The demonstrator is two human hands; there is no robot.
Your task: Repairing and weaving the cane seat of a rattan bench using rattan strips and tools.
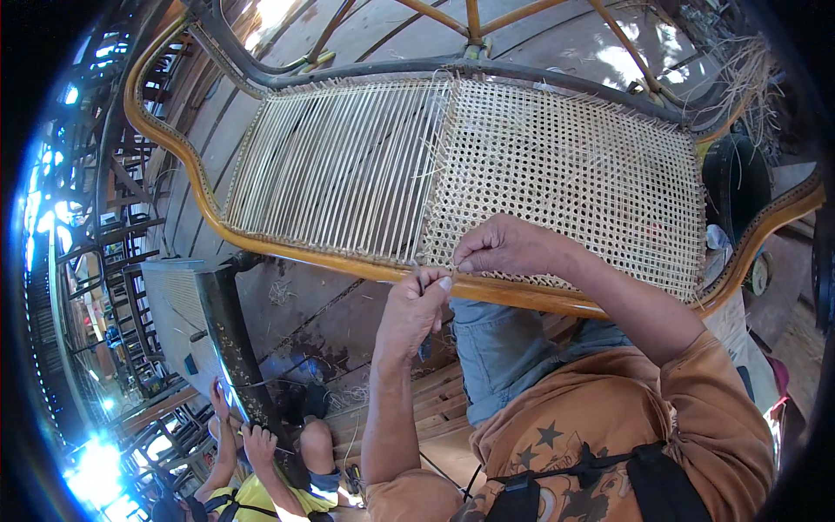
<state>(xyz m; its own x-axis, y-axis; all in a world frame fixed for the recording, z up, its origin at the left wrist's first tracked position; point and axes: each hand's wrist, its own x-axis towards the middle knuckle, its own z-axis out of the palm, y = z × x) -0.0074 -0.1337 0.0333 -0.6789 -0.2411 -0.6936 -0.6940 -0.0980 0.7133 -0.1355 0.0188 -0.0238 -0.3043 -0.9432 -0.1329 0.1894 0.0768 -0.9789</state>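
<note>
A wooden frame (339, 264) lies across my lap, its golden-brown rim curving at both ends. Its right part carries a close woven cane mesh (574, 174), while pale parallel strands (335, 165) run across the left part with gaps between them. My left hand (415, 309) is closed in a pinch at the near rim, just below the border of the two parts. Beside it, my right hand (500, 248) hovers over the mesh edge, thumb and fingers pinched together. A thin pale cane strand seems to lie between the fingertips, mostly hidden.
Another person in a yellow shirt (296, 500) works at the lower left, hands on a dark-framed panel (187, 304). Loose cane strips (752, 83) hang at the upper right. Wooden bars (474, 22) cross beyond the frame. A dark container (735, 183) stands at right.
</note>
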